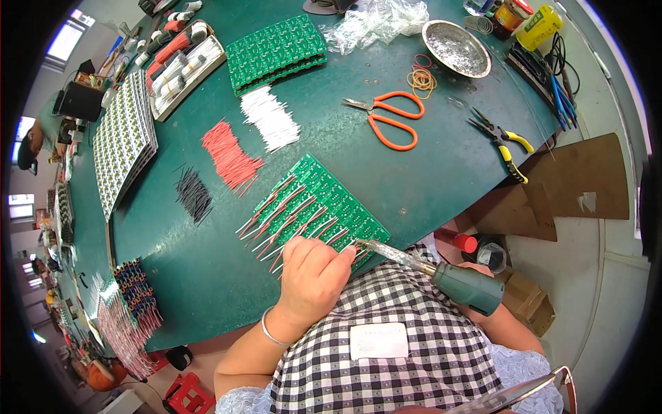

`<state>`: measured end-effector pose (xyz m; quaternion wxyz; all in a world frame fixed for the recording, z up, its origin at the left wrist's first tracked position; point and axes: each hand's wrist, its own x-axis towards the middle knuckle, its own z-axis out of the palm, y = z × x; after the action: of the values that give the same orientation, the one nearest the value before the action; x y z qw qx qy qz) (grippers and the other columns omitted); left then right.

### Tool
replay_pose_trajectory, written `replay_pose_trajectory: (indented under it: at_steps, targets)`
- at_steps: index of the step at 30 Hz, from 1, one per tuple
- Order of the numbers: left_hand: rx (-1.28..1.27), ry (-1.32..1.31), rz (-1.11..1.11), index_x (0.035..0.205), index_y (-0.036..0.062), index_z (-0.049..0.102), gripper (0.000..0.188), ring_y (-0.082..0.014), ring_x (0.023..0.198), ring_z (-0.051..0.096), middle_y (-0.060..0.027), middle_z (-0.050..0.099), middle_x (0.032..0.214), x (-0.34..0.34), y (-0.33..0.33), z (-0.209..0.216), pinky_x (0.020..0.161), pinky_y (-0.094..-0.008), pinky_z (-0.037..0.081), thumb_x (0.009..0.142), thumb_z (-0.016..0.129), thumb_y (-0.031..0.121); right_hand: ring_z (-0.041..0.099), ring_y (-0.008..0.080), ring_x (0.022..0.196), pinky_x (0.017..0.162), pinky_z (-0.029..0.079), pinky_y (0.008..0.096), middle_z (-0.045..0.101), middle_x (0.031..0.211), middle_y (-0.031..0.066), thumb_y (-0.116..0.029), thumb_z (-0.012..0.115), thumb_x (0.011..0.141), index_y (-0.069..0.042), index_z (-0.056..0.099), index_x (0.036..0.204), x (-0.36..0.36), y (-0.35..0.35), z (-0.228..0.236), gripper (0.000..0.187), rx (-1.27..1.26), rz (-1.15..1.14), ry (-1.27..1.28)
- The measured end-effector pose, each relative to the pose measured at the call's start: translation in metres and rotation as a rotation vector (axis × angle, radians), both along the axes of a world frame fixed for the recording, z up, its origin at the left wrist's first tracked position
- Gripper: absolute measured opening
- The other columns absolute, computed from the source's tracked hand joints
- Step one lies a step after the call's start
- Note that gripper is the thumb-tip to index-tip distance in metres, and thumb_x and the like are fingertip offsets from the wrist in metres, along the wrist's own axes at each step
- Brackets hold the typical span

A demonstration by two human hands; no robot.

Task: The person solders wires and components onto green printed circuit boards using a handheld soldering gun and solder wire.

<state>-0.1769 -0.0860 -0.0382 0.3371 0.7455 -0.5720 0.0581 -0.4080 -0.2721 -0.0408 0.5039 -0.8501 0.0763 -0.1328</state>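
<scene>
Gripping a soldering iron [467, 288] in the right hand [476, 268], with its tip [365, 243] at the green board [336, 200] near the table's [207, 286] edge; bunching the left hand [314, 274] over the board's near side, pinching narrowly beside the tip, with anything between those fingers too small to tell; beyond, piles of black wires [194, 196], red wires [231, 157] and white wires [270, 121].

Faint writing is borne by a white patch [378, 341]; no word can be made out with certainty.
The patch is set on the front of a black-and-white checked apron [317, 376], and its lines are too pale to be read. Print is also carried by a yellow bottle [539, 28] at the upper right. On the green circuit board [339, 199], small white markings are shown, too fine to be deciphered.
</scene>
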Motion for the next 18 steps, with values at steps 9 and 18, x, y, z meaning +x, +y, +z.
replay_pose_trajectory:
  at_steps: [9, 18]
  targets:
    - [0.009, -0.003, 0.006, 0.083, 0.0068, 0.066, 0.026, -0.0181, 0.067, 0.050, 0.0000, 0.047, 0.067, 0.000, 0.000, 0.000, 0.065, -0.0339, 0.037, 0.059, 0.073, 0.000, 0.064, 0.0268, 0.080, 0.073, 0.051, 0.0333, 0.067, 0.089, 0.0091, -0.007, 0.067, 0.066, -0.006, 0.068, 0.091, 0.002, 0.007, 0.009, 0.025, -0.082, -0.163, -0.006]
    - [0.006, -0.005, 0.010, 0.081, 0.0069, 0.066, 0.025, -0.0183, 0.066, 0.049, -0.0001, 0.047, 0.067, 0.000, 0.000, 0.000, 0.064, -0.0335, 0.037, 0.058, 0.072, -0.001, 0.065, 0.0267, 0.080, 0.075, 0.052, 0.0337, 0.067, 0.088, 0.0089, -0.006, 0.067, 0.066, -0.005, 0.068, 0.091, 0.004, 0.007, 0.010, 0.025, -0.075, -0.156, -0.019]
